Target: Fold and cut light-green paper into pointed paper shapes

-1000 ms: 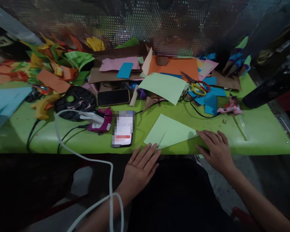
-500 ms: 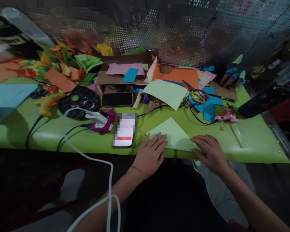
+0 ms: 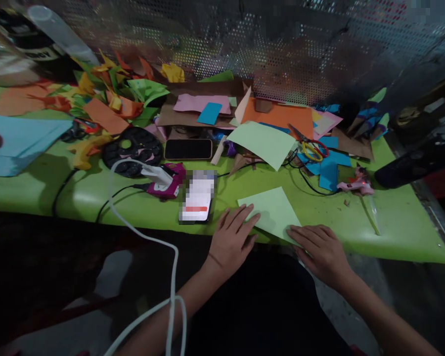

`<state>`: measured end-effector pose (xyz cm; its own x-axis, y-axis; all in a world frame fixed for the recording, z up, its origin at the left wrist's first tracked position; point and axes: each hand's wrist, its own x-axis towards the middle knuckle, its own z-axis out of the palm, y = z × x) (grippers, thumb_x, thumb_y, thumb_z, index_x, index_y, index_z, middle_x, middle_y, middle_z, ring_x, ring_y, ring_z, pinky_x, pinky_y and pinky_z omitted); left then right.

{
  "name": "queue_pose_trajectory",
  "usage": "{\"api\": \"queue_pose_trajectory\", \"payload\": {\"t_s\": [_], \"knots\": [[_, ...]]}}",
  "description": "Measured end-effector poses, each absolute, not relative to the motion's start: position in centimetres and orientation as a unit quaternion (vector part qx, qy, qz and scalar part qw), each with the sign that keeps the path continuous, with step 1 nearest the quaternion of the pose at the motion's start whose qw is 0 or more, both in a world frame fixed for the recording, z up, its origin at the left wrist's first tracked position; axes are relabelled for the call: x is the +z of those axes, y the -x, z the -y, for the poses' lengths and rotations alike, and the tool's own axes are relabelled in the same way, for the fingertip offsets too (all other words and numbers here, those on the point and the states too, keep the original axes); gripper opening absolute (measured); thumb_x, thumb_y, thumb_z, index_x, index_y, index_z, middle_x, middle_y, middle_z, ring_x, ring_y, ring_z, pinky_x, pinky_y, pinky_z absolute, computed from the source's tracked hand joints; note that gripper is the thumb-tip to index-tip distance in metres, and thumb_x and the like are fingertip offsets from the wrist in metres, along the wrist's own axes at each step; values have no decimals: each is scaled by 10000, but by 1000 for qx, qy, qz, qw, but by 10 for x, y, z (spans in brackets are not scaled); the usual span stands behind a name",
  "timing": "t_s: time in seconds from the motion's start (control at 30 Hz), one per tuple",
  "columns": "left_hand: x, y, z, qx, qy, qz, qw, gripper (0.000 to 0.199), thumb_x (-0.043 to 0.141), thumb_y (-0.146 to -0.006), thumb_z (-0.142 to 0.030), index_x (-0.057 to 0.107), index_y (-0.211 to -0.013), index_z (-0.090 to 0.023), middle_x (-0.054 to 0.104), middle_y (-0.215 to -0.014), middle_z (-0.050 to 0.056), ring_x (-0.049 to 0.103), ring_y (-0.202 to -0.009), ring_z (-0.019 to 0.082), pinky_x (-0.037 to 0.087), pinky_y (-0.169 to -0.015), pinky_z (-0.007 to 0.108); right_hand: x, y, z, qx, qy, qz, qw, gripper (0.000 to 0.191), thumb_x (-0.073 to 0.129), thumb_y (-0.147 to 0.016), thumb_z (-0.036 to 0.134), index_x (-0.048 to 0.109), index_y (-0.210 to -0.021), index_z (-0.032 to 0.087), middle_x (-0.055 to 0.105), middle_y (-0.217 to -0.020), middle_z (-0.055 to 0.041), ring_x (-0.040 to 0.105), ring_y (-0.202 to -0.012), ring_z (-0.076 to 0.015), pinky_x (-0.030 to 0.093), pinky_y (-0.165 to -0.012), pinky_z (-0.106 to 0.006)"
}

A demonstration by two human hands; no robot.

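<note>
Head view: two hands (image 3: 230, 242) touch one green sheet (image 3: 273, 210).

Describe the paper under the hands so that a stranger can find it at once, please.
On the green table, look right of the lit phone, at the near edge. There lies pale green paper, the left hand and right hand on its edges. Those hands set it apart from the similar sheet farther back.

Garment (image 3: 259, 306): black, visually uniform; seams and folds are lost in shadow. Left forearm (image 3: 189, 296) and right forearm (image 3: 378, 304): bare, slim. Left hand (image 3: 230, 242) and right hand (image 3: 322, 252): bare; fingers (image 3: 238, 216) slender, tapering to rounded tips. Left wrist (image 3: 212, 269): one thin dark transverse line (image 3: 218, 261); band, crease or shadow cannot be determined.
</note>
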<state>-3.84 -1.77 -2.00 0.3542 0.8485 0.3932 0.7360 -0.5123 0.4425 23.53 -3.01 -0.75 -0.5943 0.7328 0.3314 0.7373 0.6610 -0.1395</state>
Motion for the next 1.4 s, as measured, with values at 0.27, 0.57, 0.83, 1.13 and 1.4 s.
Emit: {"api": "queue_pose_trajectory", "payload": {"t_s": [0.27, 0.57, 0.83, 1.13, 1.4], "knots": [[-10, -1, 39, 449, -537, -404, 589, 489, 581, -910, -384, 471, -1340, -178, 598, -1342, 151, 588, -1230, 249, 494, -1035, 417, 6, -210, 36, -16, 450, 852, 268, 409, 580, -896, 73, 603, -1281, 207, 741, -1156, -61, 697, -932, -192, 492, -813, -345], [8, 2, -6, 324, -610, -460, 558, 361, 408, -956, -297, 606, -1234, -181, 700, -1211, 80, 641, -1094, 228, 532, -956, 389, 39, -207, 31, 107, 415, 861, 275, 517, 613, -909, 318, 485, -1408, 278, 662, -1246, -99, 636, -1105, -260, 530, -895, -411], [54, 13, -65, 16, -840, -341, 421, 286, 477, -878, -256, 670, -1082, -199, 731, -1082, 52, 669, -961, 234, 487, -789, 296, 50, -246, -28, 170, 484, 799, 314, 620, 676, -877, 392, 440, -1446, 323, 531, -1425, -79, 510, -1269, -279, 438, -1035, -465], [60, -4, -92, -61, -909, -362, 198, 300, 543, -822, -225, 721, -1063, -241, 759, -970, 57, 674, -851, 255, 461, -726, 323, 31, -243, -34, 320, 536, 705, 336, 334, 672, -830, 351, 717, -1138, 232, 669, -844, -24, 571, -754, -173, 471, -708, -311], [41, 0, -65, 158, -886, -421, 110, 342, 507, -911, -157, 621, -1226, -226, 650, -1282, 50, 560, -1180, 250, 429, -971, 400, 0, -245, -29, 346, 598, 633, 350, 245, 573, -806, 275, 725, -979, 191, 557, -605, 31, 504, -559, -135, 371, -531, -256]]}}
